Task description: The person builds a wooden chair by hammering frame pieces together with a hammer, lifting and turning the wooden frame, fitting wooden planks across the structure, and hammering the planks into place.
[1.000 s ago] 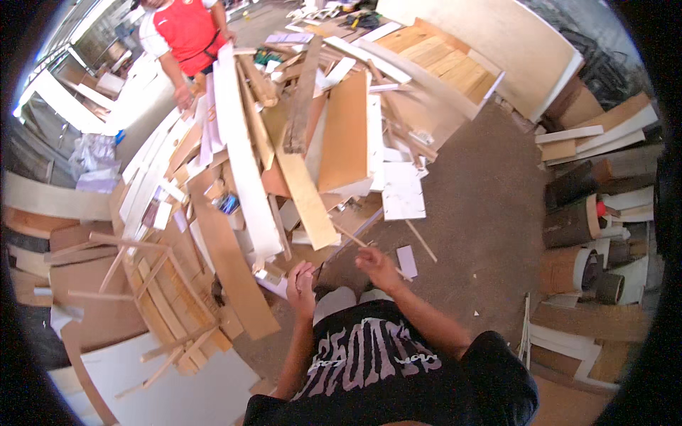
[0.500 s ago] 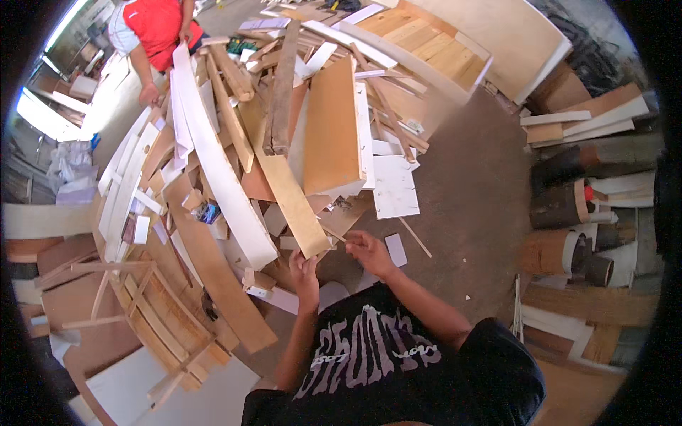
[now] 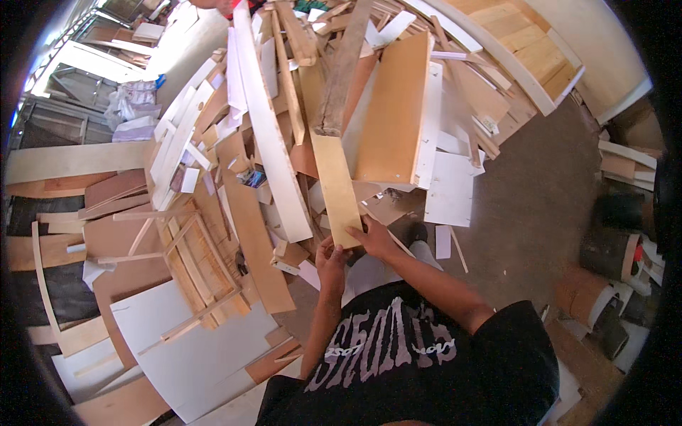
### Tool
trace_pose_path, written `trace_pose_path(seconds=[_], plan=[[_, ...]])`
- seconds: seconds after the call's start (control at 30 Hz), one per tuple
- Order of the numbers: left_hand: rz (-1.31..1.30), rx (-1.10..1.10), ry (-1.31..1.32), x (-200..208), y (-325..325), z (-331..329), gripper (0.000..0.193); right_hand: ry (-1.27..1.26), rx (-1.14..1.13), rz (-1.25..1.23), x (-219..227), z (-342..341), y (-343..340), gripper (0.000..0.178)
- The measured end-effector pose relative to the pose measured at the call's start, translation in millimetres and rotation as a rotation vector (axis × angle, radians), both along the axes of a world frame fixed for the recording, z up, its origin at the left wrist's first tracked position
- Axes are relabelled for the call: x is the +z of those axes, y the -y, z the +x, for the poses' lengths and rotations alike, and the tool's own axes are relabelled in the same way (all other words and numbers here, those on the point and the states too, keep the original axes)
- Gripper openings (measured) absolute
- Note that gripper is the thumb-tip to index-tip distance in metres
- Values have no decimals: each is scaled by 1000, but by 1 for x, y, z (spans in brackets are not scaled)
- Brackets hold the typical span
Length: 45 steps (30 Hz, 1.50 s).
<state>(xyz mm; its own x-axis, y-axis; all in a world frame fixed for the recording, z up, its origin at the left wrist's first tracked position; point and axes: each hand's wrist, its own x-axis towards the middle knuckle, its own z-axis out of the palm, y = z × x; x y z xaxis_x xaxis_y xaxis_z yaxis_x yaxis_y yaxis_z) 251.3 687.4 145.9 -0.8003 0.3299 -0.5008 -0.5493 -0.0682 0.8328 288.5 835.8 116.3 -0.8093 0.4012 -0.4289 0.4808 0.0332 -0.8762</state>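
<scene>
Plank (image 3: 337, 199) front and centre, pale yellow, near end at the person's lap, far end running up under a dark beam (image 3: 346, 78) in the scrap pile (image 3: 302, 42). Right hand (image 3: 375, 240) is partly closed on its right edge, thumb over the top face; left hand (image 3: 330, 264) is half curled at the near end, and how firmly it grips, I can't tell. Here's the danger: that beam seems to weigh on the plank, so a hard pull could drag it and tip it over! Just left, the long white board (image 3: 273, 142) might slide if its support shifts; to the right, the brown panel (image 3: 394, 113) likewise. And out on the floor (image 3: 511, 213), a thin stick (image 3: 459, 248) could roll underfoot.
</scene>
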Motion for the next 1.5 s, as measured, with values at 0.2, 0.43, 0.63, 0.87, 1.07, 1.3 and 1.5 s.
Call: trace_pose_path(seconds=[0.2, 0.43, 0.63, 0.87, 1.07, 1.3, 1.5], plan=[[26, -146, 168, -47, 61, 17, 33, -53, 206, -49, 1, 34, 12, 50], [224, -192, 293, -24, 62, 10, 35, -106, 208, -335, 39, 65, 32, 49], [-38, -264, 17, -10, 62, 3, 27, -54, 140, -108, 31, 101, 98, 63], [50, -333, 104, -14, 88, 45, 28, 100, -184, 481, 78, 114, 147, 90], [302, -339, 345, 12, 122, 63, 45, 45, -220, 624, 66, 146, 176, 90], [281, -359, 27, 17, 184, 129, 40, -220, -246, 480, 74, 216, 212, 90], [95, -511, -357, 56, 182, 99, 32, -253, -288, 513, 109, 196, 215, 91]])
